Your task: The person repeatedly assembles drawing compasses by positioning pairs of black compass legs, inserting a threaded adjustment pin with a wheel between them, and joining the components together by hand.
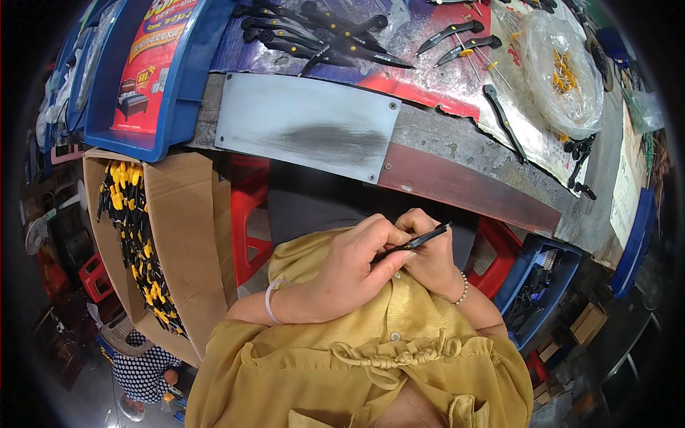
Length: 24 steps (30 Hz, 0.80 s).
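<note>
My left hand (354, 262) and my right hand (434, 251) meet over my lap, just below the bench edge. Between them they grip a slim black tool piece (417, 241), its narrow tip pointing up to the right. Fingers cover much of it, so its exact kind is hidden. On the bench ahead lies a pile of black curved handle-like pieces (335, 44) with round ends. Two similar black pieces (451, 39) and thin pins with yellow heads (467, 53) lie to their right. Another black piece (504, 123) rests alone nearer the edge.
A white metal plate (307, 118) is fixed to the bench's front edge. A clear bag (560, 71) of yellow-headed parts lies at far right. To my left are a blue bin (168, 107) and a cardboard box (178, 242) of yellow-and-black tools. A blue crate (531, 321) stands right.
</note>
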Each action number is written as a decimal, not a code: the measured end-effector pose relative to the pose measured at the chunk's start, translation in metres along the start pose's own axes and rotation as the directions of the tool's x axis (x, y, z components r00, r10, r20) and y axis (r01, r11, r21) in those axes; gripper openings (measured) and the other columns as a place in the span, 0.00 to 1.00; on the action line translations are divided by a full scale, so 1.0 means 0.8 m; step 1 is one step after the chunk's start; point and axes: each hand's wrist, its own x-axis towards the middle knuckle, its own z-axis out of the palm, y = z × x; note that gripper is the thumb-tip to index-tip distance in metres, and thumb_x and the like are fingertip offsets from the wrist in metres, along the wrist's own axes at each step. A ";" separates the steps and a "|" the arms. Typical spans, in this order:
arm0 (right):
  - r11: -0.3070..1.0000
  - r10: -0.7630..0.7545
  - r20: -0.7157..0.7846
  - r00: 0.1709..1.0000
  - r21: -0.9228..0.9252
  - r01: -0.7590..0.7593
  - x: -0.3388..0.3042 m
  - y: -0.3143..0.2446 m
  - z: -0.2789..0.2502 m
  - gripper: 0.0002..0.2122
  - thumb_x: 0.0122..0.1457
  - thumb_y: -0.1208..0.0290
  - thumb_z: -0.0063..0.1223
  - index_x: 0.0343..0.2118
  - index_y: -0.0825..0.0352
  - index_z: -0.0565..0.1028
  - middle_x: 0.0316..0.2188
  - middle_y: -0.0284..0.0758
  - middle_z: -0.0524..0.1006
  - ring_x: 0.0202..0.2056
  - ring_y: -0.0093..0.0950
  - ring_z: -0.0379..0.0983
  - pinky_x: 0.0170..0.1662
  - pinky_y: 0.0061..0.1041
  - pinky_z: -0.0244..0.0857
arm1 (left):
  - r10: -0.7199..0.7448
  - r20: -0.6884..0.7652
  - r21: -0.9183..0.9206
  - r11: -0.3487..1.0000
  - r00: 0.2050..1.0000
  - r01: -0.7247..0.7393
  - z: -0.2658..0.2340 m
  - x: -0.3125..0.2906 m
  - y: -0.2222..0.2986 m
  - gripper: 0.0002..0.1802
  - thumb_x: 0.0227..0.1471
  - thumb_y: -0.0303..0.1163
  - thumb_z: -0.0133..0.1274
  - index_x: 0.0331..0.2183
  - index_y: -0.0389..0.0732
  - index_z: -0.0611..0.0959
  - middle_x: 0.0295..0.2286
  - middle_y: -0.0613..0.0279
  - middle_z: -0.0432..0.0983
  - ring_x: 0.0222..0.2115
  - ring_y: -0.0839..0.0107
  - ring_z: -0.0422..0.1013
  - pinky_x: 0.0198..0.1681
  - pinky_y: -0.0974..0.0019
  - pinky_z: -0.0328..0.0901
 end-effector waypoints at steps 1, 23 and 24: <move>0.996 0.068 0.038 0.997 0.062 -0.071 0.002 -0.003 -0.001 0.11 0.41 0.79 0.60 0.28 0.70 0.71 0.22 0.38 0.73 0.22 0.31 0.71 0.23 0.24 0.63 | 0.004 -0.008 0.007 1.000 1.000 -0.004 -0.002 -0.001 0.000 0.08 0.44 0.22 0.55 0.29 0.35 0.73 0.23 0.58 0.66 0.20 0.67 0.65 0.23 0.68 0.60; 0.806 0.215 0.348 0.912 0.464 -0.367 0.009 0.009 0.012 0.10 0.45 0.80 0.56 0.32 0.73 0.70 0.30 0.31 0.72 0.32 0.16 0.67 0.35 0.17 0.62 | 0.160 -0.025 0.349 0.926 0.987 -0.141 -0.018 -0.018 0.000 0.10 0.41 0.21 0.57 0.30 0.33 0.75 0.23 0.54 0.68 0.20 0.60 0.68 0.20 0.64 0.61; 0.792 0.230 0.356 0.906 0.473 -0.387 0.005 0.013 0.011 0.10 0.46 0.79 0.56 0.31 0.72 0.70 0.30 0.31 0.72 0.33 0.15 0.67 0.35 0.17 0.63 | 0.159 -0.017 0.367 0.919 0.987 -0.141 -0.016 -0.016 0.004 0.10 0.41 0.21 0.57 0.30 0.33 0.75 0.23 0.54 0.68 0.20 0.60 0.68 0.20 0.64 0.62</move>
